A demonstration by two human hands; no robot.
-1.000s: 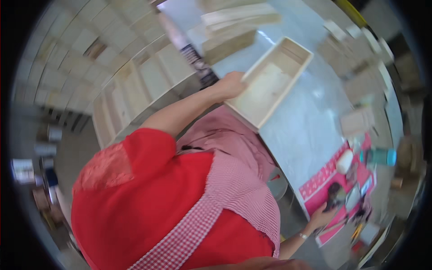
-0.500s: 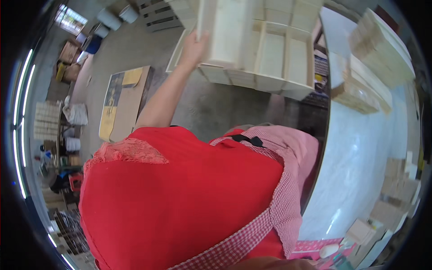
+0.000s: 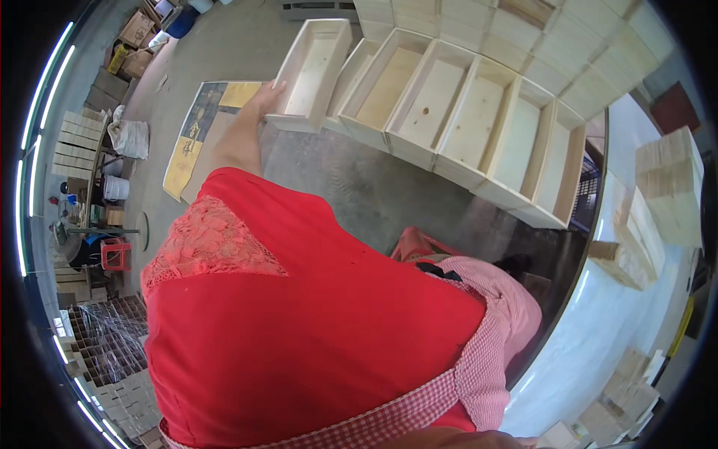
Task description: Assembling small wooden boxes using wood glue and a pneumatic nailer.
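At the upper left, my left hand (image 3: 268, 98) grips the near left side of a long, open, pale wooden box (image 3: 296, 122). The box is tilted, its hollow inside facing up toward me. Just right of it stands a row of similar open wooden boxes (image 3: 458, 166), side by side, with bare insides; one has a dark knot in its bottom. The held box is close to the row's left end. Part of my right arm (image 3: 456, 440) shows at the lower edge, and its hand cannot be made out.
Behind the row rises a stack of wooden boxes (image 3: 479, 34). A white-topped table (image 3: 583, 329) runs along the right, carrying wooden pieces (image 3: 666, 187). Flattened cardboard (image 3: 196, 138) lies on the floor at left. A red stool (image 3: 115, 254) stands farther left.
My left hand has carried the box leftward and lower, away from the stack, and its open side now shows. The view has shifted, bringing more of the row into sight.
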